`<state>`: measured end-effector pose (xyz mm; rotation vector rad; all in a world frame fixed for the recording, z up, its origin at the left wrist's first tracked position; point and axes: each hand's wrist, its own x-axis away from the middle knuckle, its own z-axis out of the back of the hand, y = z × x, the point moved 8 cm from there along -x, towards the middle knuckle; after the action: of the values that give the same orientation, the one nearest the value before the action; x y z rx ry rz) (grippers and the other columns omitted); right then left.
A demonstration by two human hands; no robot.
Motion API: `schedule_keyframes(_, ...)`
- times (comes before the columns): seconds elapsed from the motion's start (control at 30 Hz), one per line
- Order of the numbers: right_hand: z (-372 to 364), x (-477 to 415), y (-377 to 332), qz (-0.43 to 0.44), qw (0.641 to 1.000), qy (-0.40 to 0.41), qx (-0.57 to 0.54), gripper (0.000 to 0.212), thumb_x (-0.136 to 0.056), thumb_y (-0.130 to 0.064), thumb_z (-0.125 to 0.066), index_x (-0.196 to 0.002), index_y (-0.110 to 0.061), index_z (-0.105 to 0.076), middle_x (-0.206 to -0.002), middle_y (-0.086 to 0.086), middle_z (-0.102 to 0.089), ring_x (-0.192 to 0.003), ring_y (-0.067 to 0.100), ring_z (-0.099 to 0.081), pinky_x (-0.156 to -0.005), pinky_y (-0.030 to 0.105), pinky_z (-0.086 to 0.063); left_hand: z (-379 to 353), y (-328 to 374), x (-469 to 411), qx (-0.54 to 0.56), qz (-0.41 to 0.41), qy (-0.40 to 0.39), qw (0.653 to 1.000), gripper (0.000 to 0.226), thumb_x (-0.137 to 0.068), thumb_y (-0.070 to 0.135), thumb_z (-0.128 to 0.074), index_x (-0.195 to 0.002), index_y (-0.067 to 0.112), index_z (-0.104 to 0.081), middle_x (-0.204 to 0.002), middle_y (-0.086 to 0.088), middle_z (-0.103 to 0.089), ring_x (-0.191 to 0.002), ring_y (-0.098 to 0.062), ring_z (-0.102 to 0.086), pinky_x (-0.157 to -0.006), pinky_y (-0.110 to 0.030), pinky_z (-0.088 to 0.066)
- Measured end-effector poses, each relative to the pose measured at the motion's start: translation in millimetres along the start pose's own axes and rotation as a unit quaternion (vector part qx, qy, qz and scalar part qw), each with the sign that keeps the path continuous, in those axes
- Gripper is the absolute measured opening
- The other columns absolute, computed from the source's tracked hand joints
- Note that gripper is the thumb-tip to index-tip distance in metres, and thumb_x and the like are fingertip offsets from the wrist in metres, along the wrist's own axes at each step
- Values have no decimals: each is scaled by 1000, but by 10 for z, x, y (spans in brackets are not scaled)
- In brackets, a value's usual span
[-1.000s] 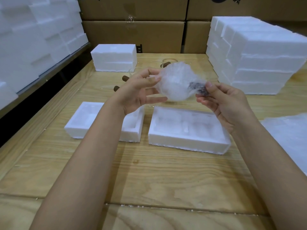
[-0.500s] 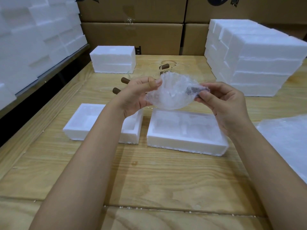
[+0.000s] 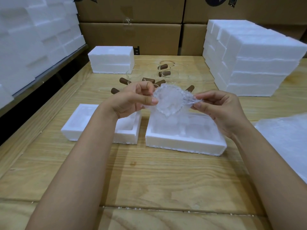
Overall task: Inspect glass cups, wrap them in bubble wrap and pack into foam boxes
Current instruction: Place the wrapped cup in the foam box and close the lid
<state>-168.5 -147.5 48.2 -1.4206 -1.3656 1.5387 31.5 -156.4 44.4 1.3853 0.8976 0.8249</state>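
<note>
The bubble-wrapped cup is held up in mid-air, above the far edge of the open foam box and clear of it. The bundle is pinched at both ends. On one side the wrap's edge is gripped between thumb and forefinger of the left hand. On the other, a twisted tail of wrap is nipped by the fingers of the right hand. Nothing is cupped beneath the glass, so the weight seems to be carried by the wrap alone. The glass itself can barely be made out through the bubbles, and whether the wrap is closed all round cannot be told.

Directly below, moulded pockets can be seen in the open foam box, and a second foam tray is laid just beside it to the left. Further back on the table, unwrapped glass cups with brown handles are set out near a closed foam box. A sheet of bubble wrap is spread at the right, and a tall stack of foam boxes is stood behind it.

The danger here is judged to be a slip. Should the tail untwist or the left pinch be loosened, the cup could slide out and be dropped onto the box rim or the table. A loose, bulky wrap could also be jammed in a pocket, and the brittle foam wall chipped if it is forced.
</note>
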Motion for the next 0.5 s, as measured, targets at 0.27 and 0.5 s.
schedule_keyframes(0.27, -20, -15, -93, -9, 999, 3, 47, 16, -69, -14, -70, -83, -9, -65, -71, 2, -73, -63, 20, -70, -65, 22, -56, 16, 50, 8, 22, 44, 28, 998, 15, -84, 23, -68, -90, 17, -56, -79, 3, -56, -72, -14, -60, -61, -34, -59)
schedule_keyframes(0.5, -103, 91, -72, -59, 994, -49, 76, 16, -70, -13, -68, -80, -2, -62, -68, 9, -71, -64, 20, -70, -62, 24, -57, 14, 98, 101, -91, 144, 8, 985, 22, -89, 15, -62, -108, 6, -58, -100, -12, -63, -84, -21, -69, -66, -37, -60)
